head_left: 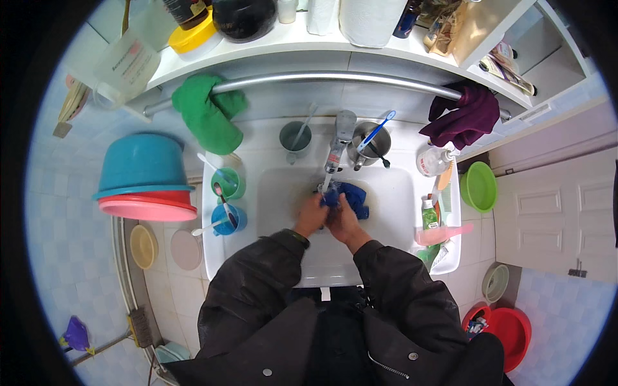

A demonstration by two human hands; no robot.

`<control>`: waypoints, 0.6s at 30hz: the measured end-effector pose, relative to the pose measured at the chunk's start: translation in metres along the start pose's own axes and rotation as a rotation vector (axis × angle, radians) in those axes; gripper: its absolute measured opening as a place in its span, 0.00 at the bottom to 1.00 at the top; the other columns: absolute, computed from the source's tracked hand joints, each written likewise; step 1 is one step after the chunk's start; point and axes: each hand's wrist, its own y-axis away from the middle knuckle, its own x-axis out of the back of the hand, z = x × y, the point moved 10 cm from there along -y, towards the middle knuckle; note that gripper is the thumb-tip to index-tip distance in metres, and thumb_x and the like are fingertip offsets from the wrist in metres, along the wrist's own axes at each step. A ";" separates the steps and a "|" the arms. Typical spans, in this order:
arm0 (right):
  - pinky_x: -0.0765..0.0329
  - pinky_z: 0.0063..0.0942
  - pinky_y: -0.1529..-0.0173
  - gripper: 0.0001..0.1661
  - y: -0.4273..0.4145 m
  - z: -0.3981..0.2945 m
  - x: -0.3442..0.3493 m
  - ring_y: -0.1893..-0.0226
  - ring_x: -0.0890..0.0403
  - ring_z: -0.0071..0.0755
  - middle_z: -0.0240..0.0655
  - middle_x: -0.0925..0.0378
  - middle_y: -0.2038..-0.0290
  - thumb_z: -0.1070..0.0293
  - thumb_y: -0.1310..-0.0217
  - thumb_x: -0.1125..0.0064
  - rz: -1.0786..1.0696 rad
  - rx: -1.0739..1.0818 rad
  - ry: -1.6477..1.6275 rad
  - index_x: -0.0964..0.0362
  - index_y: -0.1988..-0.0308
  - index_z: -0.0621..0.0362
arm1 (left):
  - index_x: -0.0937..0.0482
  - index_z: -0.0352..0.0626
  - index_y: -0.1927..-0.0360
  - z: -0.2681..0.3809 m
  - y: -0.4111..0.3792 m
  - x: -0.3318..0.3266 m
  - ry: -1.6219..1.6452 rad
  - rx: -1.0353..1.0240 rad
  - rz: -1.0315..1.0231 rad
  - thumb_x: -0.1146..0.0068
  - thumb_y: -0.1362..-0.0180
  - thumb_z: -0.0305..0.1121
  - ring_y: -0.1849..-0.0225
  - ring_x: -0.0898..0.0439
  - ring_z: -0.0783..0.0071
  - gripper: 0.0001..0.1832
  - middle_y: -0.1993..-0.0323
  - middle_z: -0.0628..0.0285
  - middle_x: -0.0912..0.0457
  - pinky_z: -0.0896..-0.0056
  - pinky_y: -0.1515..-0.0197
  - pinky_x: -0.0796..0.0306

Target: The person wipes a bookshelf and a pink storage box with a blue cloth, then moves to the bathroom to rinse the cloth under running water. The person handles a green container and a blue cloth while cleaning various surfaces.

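Note:
Both hands are low in a white washbasin [391, 193], at a wet dark-blue cloth [355, 195]. Water runs from a chrome faucet [338, 140] onto the part of the cloth between them. My left hand [310, 213], somewhat blurred, has its fingers closed on the cloth's left part. My right hand [345, 220] holds it from the right, thumb up along the fabric. The rest of the cloth lies bunched on the basin's bottom, beyond my right hand. The fingertips are partly hidden by the fabric and the splashing water.
A grey cup [295, 139] and a metal mug [369, 144] with toothbrushes flank the faucet. Green [229, 182] and blue cups [230, 219] stand on the left rim; a pump bottle [433, 161] and a pink comb [442, 235] are at right. A towel rail [314, 76] crosses behind.

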 end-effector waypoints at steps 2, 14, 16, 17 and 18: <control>0.26 0.43 0.43 0.30 -0.001 -0.015 -0.004 0.47 0.24 0.40 0.37 0.24 0.46 0.40 0.34 0.49 -0.093 -0.052 -0.109 0.26 0.47 0.52 | 0.26 0.33 0.47 0.047 0.025 -0.021 0.030 -0.219 0.009 0.48 0.50 0.28 0.51 0.20 0.45 0.24 0.56 0.41 0.19 0.56 0.47 0.28; 0.35 0.47 0.33 0.22 0.000 0.012 -0.022 0.38 0.31 0.44 0.41 0.27 0.43 0.61 0.30 0.55 -0.094 0.009 -0.122 0.34 0.41 0.57 | 0.21 0.34 0.66 0.023 -0.008 0.053 -0.045 0.120 0.514 0.35 0.48 0.47 0.60 0.23 0.42 0.22 0.65 0.43 0.22 0.51 0.55 0.29; 0.33 0.47 0.36 0.25 -0.005 0.002 -0.024 0.41 0.29 0.46 0.45 0.26 0.45 0.52 0.30 0.53 -0.164 0.092 -0.086 0.33 0.42 0.57 | 0.21 0.34 0.66 0.016 -0.001 0.038 0.015 0.153 0.452 0.37 0.47 0.48 0.59 0.22 0.41 0.22 0.65 0.43 0.21 0.50 0.55 0.29; 0.32 0.48 0.37 0.26 -0.008 0.002 -0.020 0.43 0.27 0.46 0.45 0.26 0.45 0.51 0.31 0.52 -0.161 0.010 -0.117 0.33 0.42 0.57 | 0.21 0.34 0.65 0.016 0.010 0.022 0.047 0.175 0.424 0.37 0.46 0.48 0.59 0.22 0.41 0.23 0.66 0.42 0.21 0.49 0.55 0.29; 0.31 0.49 0.38 0.28 -0.009 0.000 -0.011 0.45 0.26 0.47 0.46 0.25 0.46 0.50 0.31 0.50 -0.137 -0.099 -0.141 0.33 0.42 0.57 | 0.20 0.34 0.65 0.027 0.023 0.009 -0.054 0.127 0.448 0.39 0.45 0.50 0.62 0.21 0.39 0.24 0.68 0.42 0.19 0.47 0.57 0.28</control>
